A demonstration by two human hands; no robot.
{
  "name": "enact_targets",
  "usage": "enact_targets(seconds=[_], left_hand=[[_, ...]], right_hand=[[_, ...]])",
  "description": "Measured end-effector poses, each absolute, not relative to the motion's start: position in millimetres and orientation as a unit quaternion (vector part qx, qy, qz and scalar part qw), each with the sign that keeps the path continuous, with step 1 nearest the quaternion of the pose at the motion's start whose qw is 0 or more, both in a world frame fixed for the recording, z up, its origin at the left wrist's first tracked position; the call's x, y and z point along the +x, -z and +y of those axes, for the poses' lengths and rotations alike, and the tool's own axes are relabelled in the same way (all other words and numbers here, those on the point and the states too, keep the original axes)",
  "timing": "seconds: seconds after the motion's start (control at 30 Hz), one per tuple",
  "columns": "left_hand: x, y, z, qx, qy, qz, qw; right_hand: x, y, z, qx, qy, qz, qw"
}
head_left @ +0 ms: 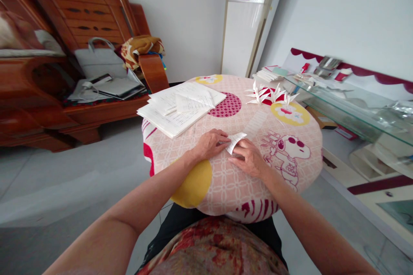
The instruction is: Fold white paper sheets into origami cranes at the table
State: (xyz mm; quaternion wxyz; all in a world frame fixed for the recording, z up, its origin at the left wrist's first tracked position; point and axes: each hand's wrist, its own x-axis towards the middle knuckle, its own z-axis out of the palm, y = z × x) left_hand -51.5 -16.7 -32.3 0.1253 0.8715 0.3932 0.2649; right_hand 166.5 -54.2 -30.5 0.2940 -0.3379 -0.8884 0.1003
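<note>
Between my two hands is a small folded piece of white paper [236, 141], low over the cloth-covered round table [222, 176]. My left hand [211, 144] pinches its left edge with the fingertips. On the other side, my right hand [249, 157] has its fingers curled at the paper, some of them hidden beneath it. A paper strip [257, 122] lies flat just beyond. Several folded paper cranes [258, 93] stand toward the far right of the table. To the far left rests a stack of written sheets [174, 124], with a loose folded sheet [195, 101] on top.
A glass-topped cabinet [348, 111] with assorted items runs along the right, close to the table. Another pile of papers [269, 74] is at the far edge. A wooden bench [87, 17] holding a grey bag [100, 60] stands left; a tall white air conditioner [243, 25] is behind.
</note>
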Motion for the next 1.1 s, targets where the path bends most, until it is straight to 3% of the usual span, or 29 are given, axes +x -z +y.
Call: enact_targets(seconds=[0.33,0.83,1.1], left_hand=[[-50,27,-19,0.869,-0.26,0.397,0.138],[-49,27,-20,0.873,-0.266,0.383,0.141],[-50,32,-18,0.875,-0.288,0.364,0.136]], right_hand=[[142,34,-47,-0.42,-0.08,-0.839,0.336],[132,33,-32,-0.474,-0.095,-0.825,0.293],[131,25,-37,-0.491,-0.137,-0.797,0.324]])
